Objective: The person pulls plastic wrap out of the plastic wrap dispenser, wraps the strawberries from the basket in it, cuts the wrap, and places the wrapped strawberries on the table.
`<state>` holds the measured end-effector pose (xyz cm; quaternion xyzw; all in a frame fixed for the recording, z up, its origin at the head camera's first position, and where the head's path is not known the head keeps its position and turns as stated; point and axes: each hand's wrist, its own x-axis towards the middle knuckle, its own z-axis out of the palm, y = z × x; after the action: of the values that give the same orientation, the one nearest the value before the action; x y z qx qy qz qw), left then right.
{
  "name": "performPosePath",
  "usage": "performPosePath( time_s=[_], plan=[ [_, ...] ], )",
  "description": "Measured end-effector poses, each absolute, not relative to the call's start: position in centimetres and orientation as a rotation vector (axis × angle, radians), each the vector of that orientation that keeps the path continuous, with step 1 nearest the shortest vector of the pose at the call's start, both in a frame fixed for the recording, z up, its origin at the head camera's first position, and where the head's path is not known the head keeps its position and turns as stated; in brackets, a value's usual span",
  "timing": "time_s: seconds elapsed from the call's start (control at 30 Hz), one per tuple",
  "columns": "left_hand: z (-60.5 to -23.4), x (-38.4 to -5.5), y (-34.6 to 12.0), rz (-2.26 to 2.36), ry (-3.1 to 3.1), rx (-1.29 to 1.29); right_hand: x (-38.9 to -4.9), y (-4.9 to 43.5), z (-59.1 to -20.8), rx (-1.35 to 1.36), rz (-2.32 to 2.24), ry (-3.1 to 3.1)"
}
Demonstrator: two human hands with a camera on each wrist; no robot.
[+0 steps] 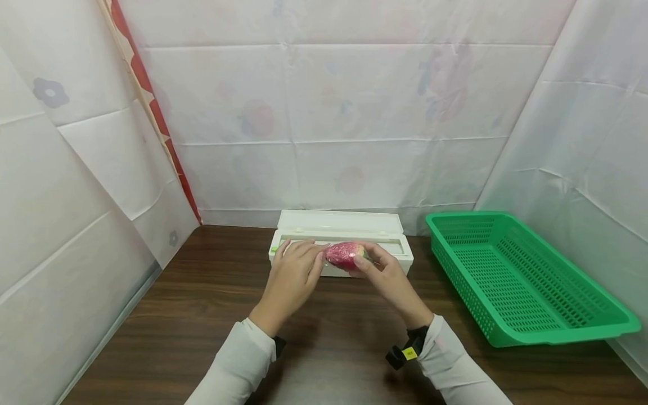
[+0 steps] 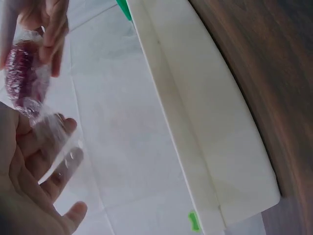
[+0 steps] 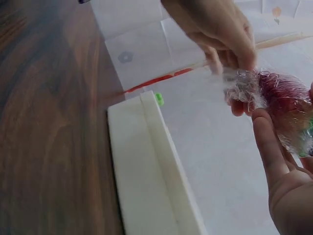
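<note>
A red fruit-like item [image 1: 343, 255], yellowish and green at one end, is wrapped in shiny clear film. My right hand [image 1: 387, 277] holds it by the yellow-green end, thumb in front and fingers around it. At the other end, my left hand [image 1: 295, 274] pinches the gathered film tail [image 3: 241, 84]. Loose film drapes over the left fingers in the left wrist view. Both hands are raised in front of a long white box [image 1: 408, 264], its lid [image 1: 339, 220] standing up at the back. A small green piece [image 2: 193, 221] sits at the box's left end.
A green perforated plastic basket [image 1: 458, 289] stands to the right on the dark wooden table [image 1: 202, 315]. Pale printed sheets [image 1: 349, 101] hang behind and on both sides. Black wrist camera straps [image 1: 416, 340] show below the hands.
</note>
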<state>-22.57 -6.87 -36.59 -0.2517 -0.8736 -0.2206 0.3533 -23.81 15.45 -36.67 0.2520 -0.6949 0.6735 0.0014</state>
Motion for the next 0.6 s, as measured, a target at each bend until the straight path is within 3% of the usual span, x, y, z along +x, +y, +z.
performPosePath(
  time_s=[0.6],
  plan=[
    [-35.71,-22.59,-7.31,-0.709,-2.136,-0.789,-23.8,15.63,-36.69,0.77,2.025,-2.308]
  ],
)
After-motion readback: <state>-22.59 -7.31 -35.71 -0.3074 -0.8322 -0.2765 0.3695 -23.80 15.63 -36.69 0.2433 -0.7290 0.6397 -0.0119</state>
